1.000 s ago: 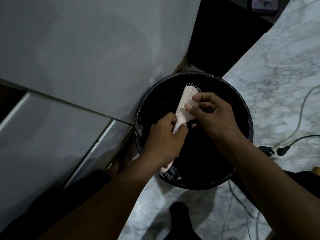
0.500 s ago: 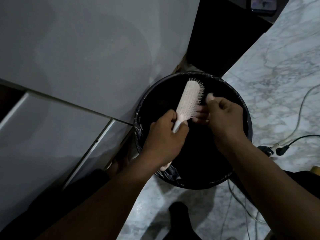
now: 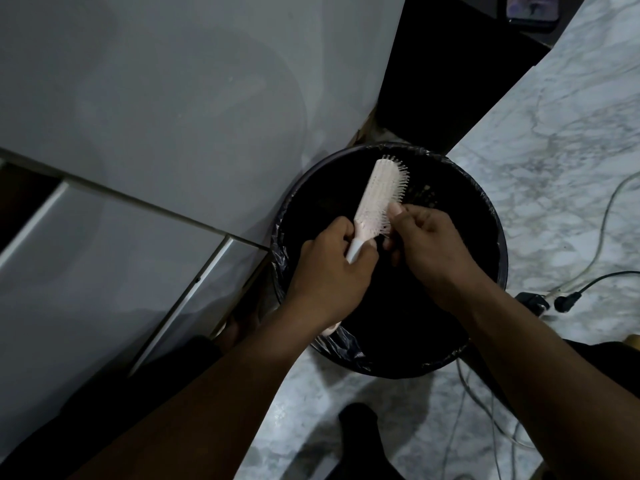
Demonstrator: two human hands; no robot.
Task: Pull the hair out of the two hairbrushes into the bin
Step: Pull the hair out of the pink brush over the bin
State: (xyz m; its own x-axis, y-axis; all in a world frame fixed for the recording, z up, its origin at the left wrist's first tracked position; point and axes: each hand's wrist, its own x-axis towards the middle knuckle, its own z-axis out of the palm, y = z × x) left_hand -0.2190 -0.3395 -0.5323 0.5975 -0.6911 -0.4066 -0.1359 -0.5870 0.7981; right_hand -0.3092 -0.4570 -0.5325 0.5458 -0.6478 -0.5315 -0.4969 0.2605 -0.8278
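Note:
A pale pink hairbrush (image 3: pixel 379 195) is held over the round black bin (image 3: pixel 491 220), which has a black liner. My left hand (image 3: pixel 329 268) grips the brush's handle, bristles facing right, head pointing away from me. My right hand (image 3: pixel 429 244) is beside the bristles near the brush's lower half, thumb against them and fingers curled. A small dark tuft seems pinched under those fingers; I cannot tell for sure. Only one brush is in view.
Grey cabinet fronts (image 3: pixel 138 133) stand to the left of the bin. The floor is white marble (image 3: pixel 554 150). Cables and a black plug (image 3: pixel 568 301) lie on the floor at the right. A dark foot (image 3: pixel 360 427) is below the bin.
My right hand slid down off the brush head to the side of the bristles and curled up. The left hand turned the brush so more of the head shows.

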